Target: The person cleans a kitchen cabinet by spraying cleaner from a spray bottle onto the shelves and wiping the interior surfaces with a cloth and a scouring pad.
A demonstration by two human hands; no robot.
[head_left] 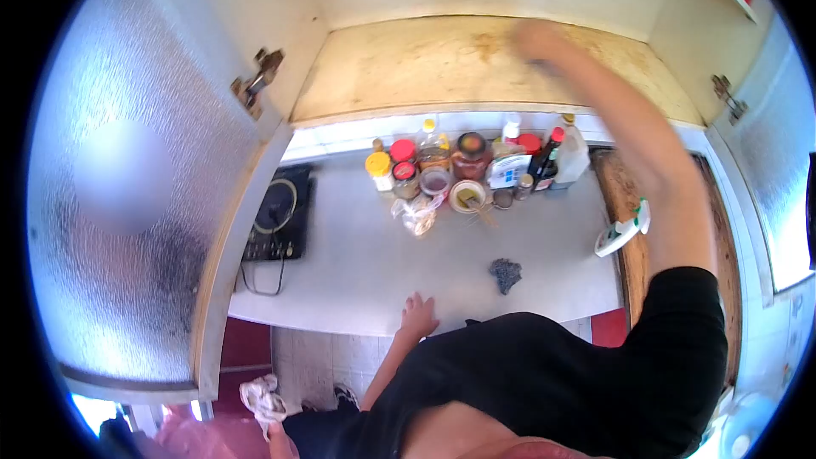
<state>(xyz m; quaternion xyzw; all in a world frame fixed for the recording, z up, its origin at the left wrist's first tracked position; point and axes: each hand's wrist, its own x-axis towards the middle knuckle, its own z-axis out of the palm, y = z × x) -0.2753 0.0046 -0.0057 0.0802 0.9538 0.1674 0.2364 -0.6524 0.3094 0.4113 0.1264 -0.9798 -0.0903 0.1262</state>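
My right hand (537, 41) reaches into the open cabinet, low over its stained bottom board (399, 55). The hand is blurred and looks closed; a dark patch shows under it, too smeared to name. Down at the counter's front edge, my left hand (418, 316) rests with its fingers spread on the grey top (357, 272), holding nothing. A crumpled dark grey scouring pad or rag (506, 274) lies on the counter to the right of that hand.
Jars and bottles, including a yellow-lidded jar (379, 172) and a bowl (467, 196), crowd the counter's back. An induction cooker (280, 212) stands left, a spray bottle (623, 231) right. Frosted cabinet doors (127, 272) hang open. Another person's hand holds a white cloth (265, 399) lower left.
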